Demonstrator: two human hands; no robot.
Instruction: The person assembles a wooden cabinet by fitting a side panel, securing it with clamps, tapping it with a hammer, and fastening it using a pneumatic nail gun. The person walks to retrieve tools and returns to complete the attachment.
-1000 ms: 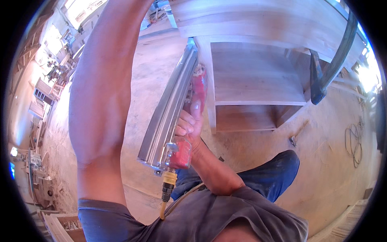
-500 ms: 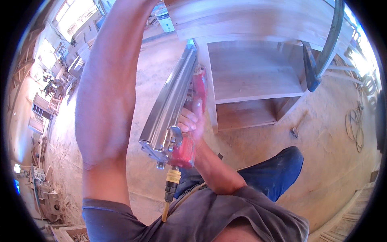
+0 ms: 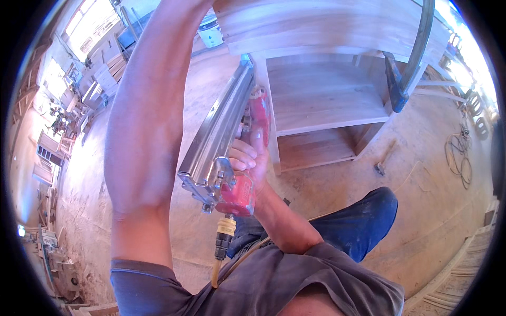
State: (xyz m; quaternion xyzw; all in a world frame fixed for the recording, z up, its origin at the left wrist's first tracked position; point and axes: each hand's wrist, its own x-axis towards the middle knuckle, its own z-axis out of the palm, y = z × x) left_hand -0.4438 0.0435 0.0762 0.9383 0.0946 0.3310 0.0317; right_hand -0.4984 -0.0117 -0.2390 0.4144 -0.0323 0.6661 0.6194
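My right hand (image 3: 247,155) is wrapped round the handle of a red nail gun (image 3: 237,196) with a long silver magazine. A yellow-and-black coupling (image 3: 225,234) joins an air hose to its lower end. The gun's nose is up at the front left upright of a pale wooden cabinet (image 3: 327,97), just under its wide top board (image 3: 327,26); whether they touch I cannot tell. My left arm (image 3: 147,121) stretches up past the cabinet's left side, and its hand lies beyond the upper edge of the picture.
A metal clamp (image 3: 396,87) grips the cabinet's right side. On the dusty floor lie a hammer (image 3: 383,160) and a coiled hose (image 3: 459,158). A white bucket (image 3: 211,34) stands behind my left arm. Wooden pieces (image 3: 448,284) line the lower right, and furniture parts (image 3: 110,68) stand far left.
The cabinet, clamp and floor items have shifted slightly left in the view. My right hand keeps its grip on the nail gun, which has barely moved.
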